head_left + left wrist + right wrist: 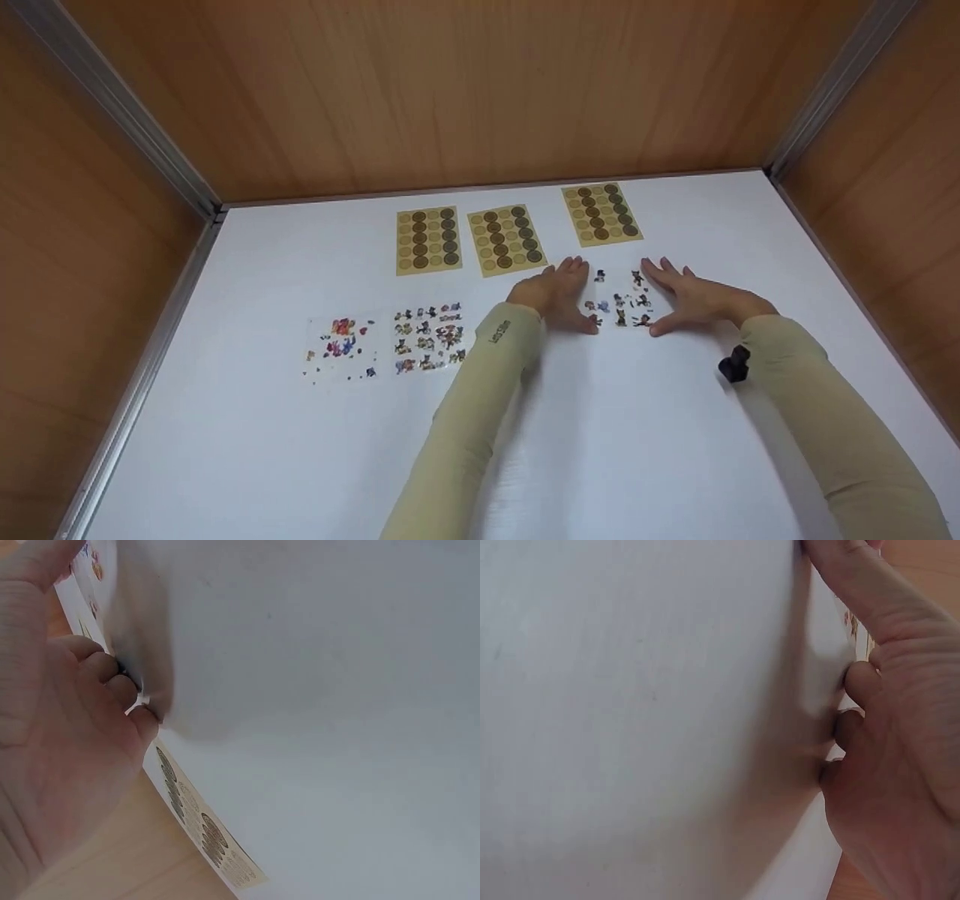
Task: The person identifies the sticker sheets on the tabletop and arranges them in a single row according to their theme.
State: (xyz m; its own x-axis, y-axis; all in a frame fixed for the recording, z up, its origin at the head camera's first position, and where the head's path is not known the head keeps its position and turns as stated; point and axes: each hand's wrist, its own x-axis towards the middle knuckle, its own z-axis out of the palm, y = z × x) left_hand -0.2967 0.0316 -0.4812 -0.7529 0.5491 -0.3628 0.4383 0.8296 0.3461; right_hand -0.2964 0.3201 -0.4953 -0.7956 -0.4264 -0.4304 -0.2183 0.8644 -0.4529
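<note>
A clear sticker sheet [621, 289] with small cartoon figures lies flat on the white table between both hands. The left hand [561, 296] rests on its left side, thumb and fingers spread. At the opposite edge the right hand [694, 300] lies with its thumb near the lower corner and its fingers near the upper one. In the left wrist view the left hand [82, 705] shows its palm side, fingertips down on the table. The right wrist view has the right hand [892, 720] likewise touching the surface. Neither hand grips anything.
Three gold sheets of round stickers, the left [429, 241], middle [508, 240] and right [602, 214], lie along the back. Two more clear sticker sheets, one [343, 349] farther left and one [429, 337] beside the left sleeve, lie flat. Wooden walls [480, 97] enclose the table.
</note>
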